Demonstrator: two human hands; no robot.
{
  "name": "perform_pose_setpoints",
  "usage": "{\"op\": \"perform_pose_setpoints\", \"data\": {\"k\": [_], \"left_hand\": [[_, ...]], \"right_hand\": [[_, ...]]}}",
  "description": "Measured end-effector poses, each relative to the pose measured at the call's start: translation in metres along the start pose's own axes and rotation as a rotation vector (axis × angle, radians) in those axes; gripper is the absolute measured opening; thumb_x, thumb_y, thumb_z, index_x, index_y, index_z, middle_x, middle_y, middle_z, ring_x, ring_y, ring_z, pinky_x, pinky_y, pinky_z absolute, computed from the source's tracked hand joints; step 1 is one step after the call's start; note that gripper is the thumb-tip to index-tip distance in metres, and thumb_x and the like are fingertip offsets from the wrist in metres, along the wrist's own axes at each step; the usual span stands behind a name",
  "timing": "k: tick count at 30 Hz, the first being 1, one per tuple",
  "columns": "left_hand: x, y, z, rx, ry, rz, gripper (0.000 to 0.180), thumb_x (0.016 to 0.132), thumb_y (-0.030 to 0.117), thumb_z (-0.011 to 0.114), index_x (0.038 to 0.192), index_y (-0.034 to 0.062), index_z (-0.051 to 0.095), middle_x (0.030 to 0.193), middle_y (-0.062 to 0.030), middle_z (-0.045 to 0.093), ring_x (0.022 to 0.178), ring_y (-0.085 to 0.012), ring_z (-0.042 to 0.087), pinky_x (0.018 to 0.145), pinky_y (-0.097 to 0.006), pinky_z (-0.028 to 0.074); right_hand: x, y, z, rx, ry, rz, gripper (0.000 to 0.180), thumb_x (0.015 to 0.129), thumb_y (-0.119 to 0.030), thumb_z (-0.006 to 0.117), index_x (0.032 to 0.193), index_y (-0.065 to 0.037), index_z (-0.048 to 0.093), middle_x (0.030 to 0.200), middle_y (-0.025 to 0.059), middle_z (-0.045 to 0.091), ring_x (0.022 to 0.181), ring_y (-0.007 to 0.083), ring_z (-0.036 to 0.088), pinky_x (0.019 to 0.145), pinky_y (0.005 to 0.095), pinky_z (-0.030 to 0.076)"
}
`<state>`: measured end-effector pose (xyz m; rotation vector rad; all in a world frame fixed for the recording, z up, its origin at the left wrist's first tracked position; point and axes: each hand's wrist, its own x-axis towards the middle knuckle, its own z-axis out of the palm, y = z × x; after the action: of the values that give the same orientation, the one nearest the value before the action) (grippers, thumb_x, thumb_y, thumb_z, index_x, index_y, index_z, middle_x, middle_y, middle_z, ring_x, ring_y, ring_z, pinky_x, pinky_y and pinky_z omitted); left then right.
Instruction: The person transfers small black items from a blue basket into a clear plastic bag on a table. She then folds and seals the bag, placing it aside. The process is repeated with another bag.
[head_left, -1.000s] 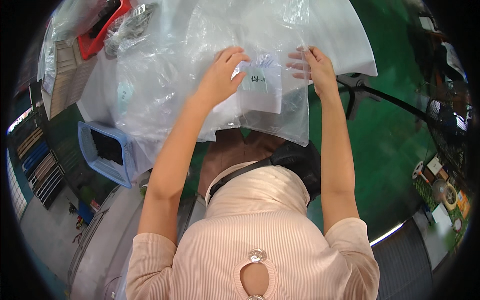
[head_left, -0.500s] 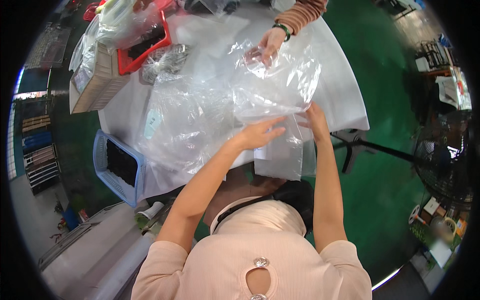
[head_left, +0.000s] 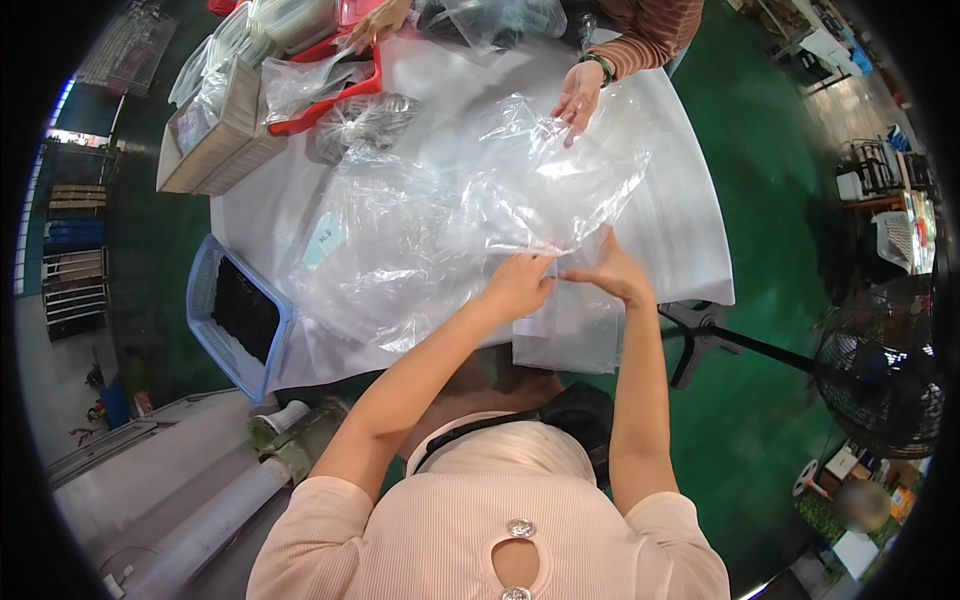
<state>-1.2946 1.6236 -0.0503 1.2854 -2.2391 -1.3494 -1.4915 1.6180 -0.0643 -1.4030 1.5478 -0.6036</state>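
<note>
A large clear plastic bag (head_left: 590, 185) lies spread over the white-covered table. My left hand (head_left: 520, 283) is at its near edge, fingers curled as if pinching the film. Just right of it, my right hand (head_left: 618, 272) has its thumb stretched left, apart from the raised fingers, which touch the bag's near right edge. Beneath my hands, a flat translucent bag (head_left: 570, 340) hangs over the table's front edge. Another person's hand (head_left: 580, 95), with a dark green bangle, rests at the bag's far side. More clear bags (head_left: 380, 260) with a pale label lie left.
A blue basket (head_left: 278, 350) with dark contents stands at the table's left edge. Farther back are a beige crate (head_left: 235, 140), a red basket (head_left: 377, 75) touched by the co-worker's other hand, and a bagged bundle (head_left: 365, 125). A black fan (head_left: 880, 360) stands right.
My hands have come closer together; the left fingers have curled in and the right thumb has swung left. The co-worker's other hand has appeared at the red basket.
</note>
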Motion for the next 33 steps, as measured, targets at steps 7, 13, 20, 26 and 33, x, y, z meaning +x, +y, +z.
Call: {"op": "perform_pose_setpoints", "data": {"k": [7, 13, 20, 26, 33], "left_hand": [[-0.015, 0.040, -0.031, 0.667, 0.650, 0.318, 0.047, 0.072, 0.002, 0.059, 0.118, 0.0122, 0.053, 0.114, -0.0115, 0.055, 0.109, -0.0278, 0.051, 0.095, -0.062, 0.026], [0.047, -0.016, -0.057, 0.930, 0.486, 0.040, 0.027, 0.076, 0.013, 0.058, 0.103, 0.0130, 0.060, 0.107, -0.0052, 0.060, 0.103, -0.0229, 0.055, 0.097, -0.069, 0.016], [-0.039, -0.020, -0.156, -0.003, 0.878, 0.075, 0.013, 0.083, 0.019, 0.061, 0.089, 0.0091, 0.065, 0.087, -0.0040, 0.066, 0.082, -0.0149, 0.061, 0.088, -0.029, 0.040], [-0.185, -0.032, -0.236, -0.402, 0.840, 0.160, 0.013, 0.082, 0.010, 0.058, 0.092, 0.0032, 0.063, 0.108, -0.0083, 0.061, 0.102, -0.0171, 0.055, 0.089, -0.029, 0.041], [-0.330, -0.079, -0.272, -0.643, 0.854, 0.287, 0.022, 0.084, 0.001, 0.046, 0.103, -0.0049, 0.055, 0.129, -0.0243, 0.043, 0.120, -0.0390, 0.042, 0.099, -0.048, 0.035]], "right_hand": [[0.014, 0.033, 0.029, -0.135, 0.213, 0.176, 0.055, 0.075, -0.023, 0.067, 0.122, -0.003, 0.050, 0.115, 0.0191, 0.056, 0.107, 0.0328, 0.054, 0.089, 0.0371, 0.042], [0.002, 0.019, 0.008, 0.130, 0.214, 0.074, 0.027, 0.079, -0.014, 0.063, 0.105, -0.002, 0.064, 0.096, 0.0119, 0.067, 0.090, 0.0222, 0.061, 0.081, 0.0310, 0.046], [-0.088, -0.051, -0.084, 0.068, 0.068, 0.025, 0.024, 0.076, 0.000, 0.062, 0.100, 0.001, 0.065, 0.093, 0.0051, 0.066, 0.086, 0.0127, 0.057, 0.081, 0.0282, 0.045], [-0.174, -0.109, -0.162, 0.068, -0.028, -0.054, 0.045, 0.060, 0.003, 0.071, 0.104, 0.000, 0.060, 0.098, 0.0032, 0.063, 0.091, 0.0144, 0.058, 0.080, 0.0300, 0.045], [-0.127, -0.210, -0.106, 0.156, -0.063, -0.062, 0.055, 0.063, 0.000, 0.069, 0.114, 0.004, 0.050, 0.094, 0.0084, 0.061, 0.090, 0.0196, 0.061, 0.079, 0.0330, 0.050]]}}
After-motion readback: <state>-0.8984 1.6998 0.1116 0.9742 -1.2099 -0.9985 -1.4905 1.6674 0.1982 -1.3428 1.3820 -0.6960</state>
